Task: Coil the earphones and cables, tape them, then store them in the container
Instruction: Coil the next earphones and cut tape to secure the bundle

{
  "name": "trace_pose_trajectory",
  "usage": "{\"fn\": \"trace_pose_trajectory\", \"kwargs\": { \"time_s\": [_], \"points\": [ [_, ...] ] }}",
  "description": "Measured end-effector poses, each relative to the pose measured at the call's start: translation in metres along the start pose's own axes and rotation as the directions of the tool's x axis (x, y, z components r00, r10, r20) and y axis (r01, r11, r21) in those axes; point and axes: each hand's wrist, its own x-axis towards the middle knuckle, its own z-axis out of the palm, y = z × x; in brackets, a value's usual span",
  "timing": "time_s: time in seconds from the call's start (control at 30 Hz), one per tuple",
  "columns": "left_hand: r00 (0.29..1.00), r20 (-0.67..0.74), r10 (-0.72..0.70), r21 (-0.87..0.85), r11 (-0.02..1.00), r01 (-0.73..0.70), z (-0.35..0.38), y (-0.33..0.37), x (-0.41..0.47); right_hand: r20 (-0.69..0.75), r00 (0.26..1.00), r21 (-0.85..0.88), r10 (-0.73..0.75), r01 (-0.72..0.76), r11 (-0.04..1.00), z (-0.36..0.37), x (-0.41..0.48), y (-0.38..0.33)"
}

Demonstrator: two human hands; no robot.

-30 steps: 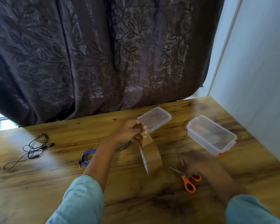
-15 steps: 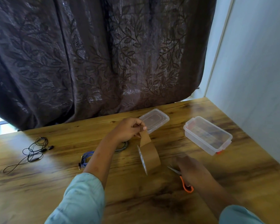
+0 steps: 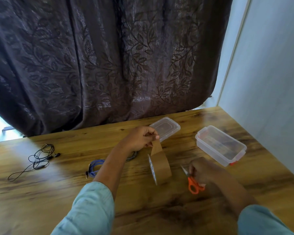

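Behind the wooden tabletop (image 3: 41,200) hangs a dark leaf-patterned curtain (image 3: 109,56). To the right sits the clear plastic container (image 3: 210,150), open, with its clear lid (image 3: 166,128) set apart behind it, presumably so bundles can drop straight in. The left hand (image 3: 141,138) pinches the free end of a brown packing tape roll (image 3: 160,167), a strip drawn out, likely for cutting. The right hand (image 3: 205,172) curls its fingers round orange-handled scissors (image 3: 194,184), the grip blurred. A coiled blue cable (image 3: 95,166) is partly hidden behind the left forearm, a grey cable (image 3: 132,156) mostly so. Thin black earphones (image 3: 39,160) lie uncoiled, well left.
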Motion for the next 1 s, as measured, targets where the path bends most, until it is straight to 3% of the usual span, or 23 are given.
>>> {"fn": "trace_pose_trajectory", "kwargs": {
  "time_s": [0.2,0.3,0.4,0.53,0.7,1.0],
  "points": [
    [1.0,-0.01,0.002,-0.02,1.0,-0.003,0.003,0.001,0.001,-0.115,0.993,-0.148,0.004,-0.021,0.989,0.017,-0.002,-0.015],
    [1.0,-0.023,0.009,-0.005,1.0,-0.009,0.004,0.0,0.002,-0.185,0.981,-0.135,0.064,-0.09,0.987,0.026,-0.015,-0.027],
    [1.0,-0.023,0.014,0.004,1.0,-0.014,0.004,0.001,0.002,-0.124,0.987,-0.064,0.102,-0.111,0.992,0.042,-0.029,-0.034],
    [1.0,-0.027,0.017,0.012,1.0,-0.016,0.006,0.0,0.004,-0.083,0.98,-0.14,0.18,-0.191,0.972,0.053,-0.032,-0.041],
    [0.999,-0.036,0.026,0.065,0.998,-0.023,0.005,0.003,0.007,-0.153,0.976,-0.268,0.157,-0.194,0.944,0.042,-0.021,-0.047],
    [0.996,-0.045,0.076,0.222,0.973,-0.064,0.005,0.01,0.009,-0.21,0.977,-0.243,0.048,-0.099,0.965,0.039,0.005,-0.034]
  ]
}}
